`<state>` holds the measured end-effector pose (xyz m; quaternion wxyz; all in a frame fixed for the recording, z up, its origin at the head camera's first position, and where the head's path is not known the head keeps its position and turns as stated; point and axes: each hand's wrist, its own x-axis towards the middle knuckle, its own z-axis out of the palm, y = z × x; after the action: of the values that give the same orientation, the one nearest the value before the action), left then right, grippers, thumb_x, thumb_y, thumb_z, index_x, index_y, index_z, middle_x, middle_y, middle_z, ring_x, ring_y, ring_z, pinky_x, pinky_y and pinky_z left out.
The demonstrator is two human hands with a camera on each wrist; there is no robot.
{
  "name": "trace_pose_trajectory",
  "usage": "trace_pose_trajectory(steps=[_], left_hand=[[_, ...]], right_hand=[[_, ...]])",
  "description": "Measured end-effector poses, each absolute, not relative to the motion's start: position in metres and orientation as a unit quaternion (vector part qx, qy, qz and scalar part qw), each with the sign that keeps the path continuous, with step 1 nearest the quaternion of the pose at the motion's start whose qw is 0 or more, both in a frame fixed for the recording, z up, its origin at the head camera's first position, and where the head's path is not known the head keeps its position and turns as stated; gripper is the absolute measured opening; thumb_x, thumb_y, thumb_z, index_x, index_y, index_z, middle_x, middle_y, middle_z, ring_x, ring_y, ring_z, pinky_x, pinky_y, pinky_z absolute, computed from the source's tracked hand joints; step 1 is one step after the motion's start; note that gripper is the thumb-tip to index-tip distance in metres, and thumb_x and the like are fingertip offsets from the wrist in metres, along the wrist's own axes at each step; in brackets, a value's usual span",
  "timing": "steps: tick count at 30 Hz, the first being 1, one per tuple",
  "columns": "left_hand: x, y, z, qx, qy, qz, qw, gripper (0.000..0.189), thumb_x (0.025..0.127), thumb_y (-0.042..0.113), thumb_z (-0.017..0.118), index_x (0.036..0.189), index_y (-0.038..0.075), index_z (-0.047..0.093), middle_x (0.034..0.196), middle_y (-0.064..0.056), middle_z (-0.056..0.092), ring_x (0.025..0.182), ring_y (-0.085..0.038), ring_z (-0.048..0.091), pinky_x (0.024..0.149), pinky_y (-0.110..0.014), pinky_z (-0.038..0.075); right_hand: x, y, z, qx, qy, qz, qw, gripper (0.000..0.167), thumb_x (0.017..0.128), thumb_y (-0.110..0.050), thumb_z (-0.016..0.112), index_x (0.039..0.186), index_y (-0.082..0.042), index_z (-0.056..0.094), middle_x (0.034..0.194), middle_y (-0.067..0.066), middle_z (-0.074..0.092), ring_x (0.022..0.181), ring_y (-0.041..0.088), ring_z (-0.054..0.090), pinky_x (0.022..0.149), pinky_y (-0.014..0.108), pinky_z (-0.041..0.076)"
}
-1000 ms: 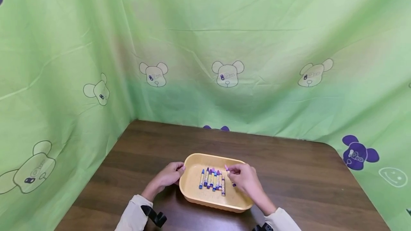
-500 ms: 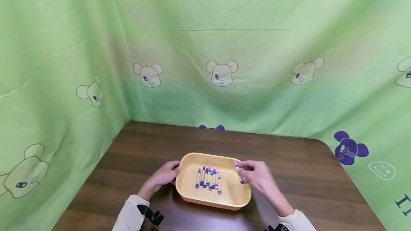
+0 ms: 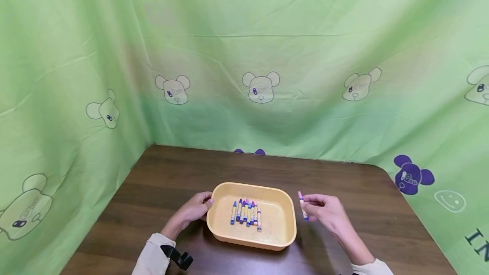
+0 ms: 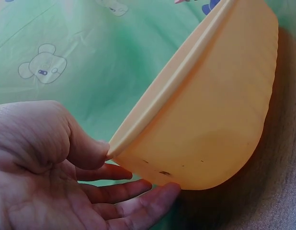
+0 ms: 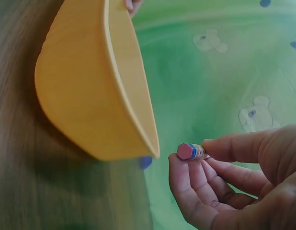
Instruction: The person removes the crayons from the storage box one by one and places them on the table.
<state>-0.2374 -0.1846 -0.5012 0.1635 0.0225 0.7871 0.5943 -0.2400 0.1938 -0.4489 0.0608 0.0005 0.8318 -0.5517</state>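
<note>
Pink crayon (image 3: 303,205) is hanging outside the tray, just beside its right wall. The right hand (image 3: 328,212) is pinching it between thumb and fingertips, gap closed down to the crayon's thickness. The hold is looking light: a smooth barrel could be rolling out if the thumb is shifting. Anything dropped here would be landing on the brown table (image 3: 344,181), perhaps rolling away.

Yellow plastic tray (image 3: 276,228) is holding the remaining crayons (image 3: 245,213), lying side by side. The left hand (image 3: 192,208) is gripping its left rim, thumb on the edge, fingers against the outer wall; a tug there could be sliding the row askew.

Against a second ago: pink crayon was over the tray's right part, now is clearing the rim; the row is keeping its arrangement.
</note>
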Motion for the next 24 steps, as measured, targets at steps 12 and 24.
trace_pose_trajectory(steps=[12,24], left_hand=[[-0.237,-0.187,-0.501,0.024,0.787,0.595,0.162,0.036,0.107,0.006,0.042,0.136,-0.015,0.048,0.104,-0.020,0.065,0.083,-0.024,0.068,0.070,-0.040,0.063],[-0.237,-0.185,-0.503,0.014,0.785,0.597,0.161,0.038,0.108,0.007,0.042,0.139,-0.015,0.046,0.108,-0.020,0.065,0.085,-0.025,0.068,0.071,-0.040,0.063]], right_hand=[[-0.234,0.233,-0.454,0.029,0.837,-0.544,0.056,0.043,0.092,-0.008,0.074,0.125,0.017,0.062,0.107,0.020,0.074,0.073,0.014,0.072,0.069,0.030,0.064],[-0.224,0.269,-0.455,0.082,0.837,-0.538,0.055,0.047,0.091,-0.009,0.075,0.129,0.015,0.060,0.107,0.018,0.075,0.074,0.016,0.074,0.071,0.031,0.064]])
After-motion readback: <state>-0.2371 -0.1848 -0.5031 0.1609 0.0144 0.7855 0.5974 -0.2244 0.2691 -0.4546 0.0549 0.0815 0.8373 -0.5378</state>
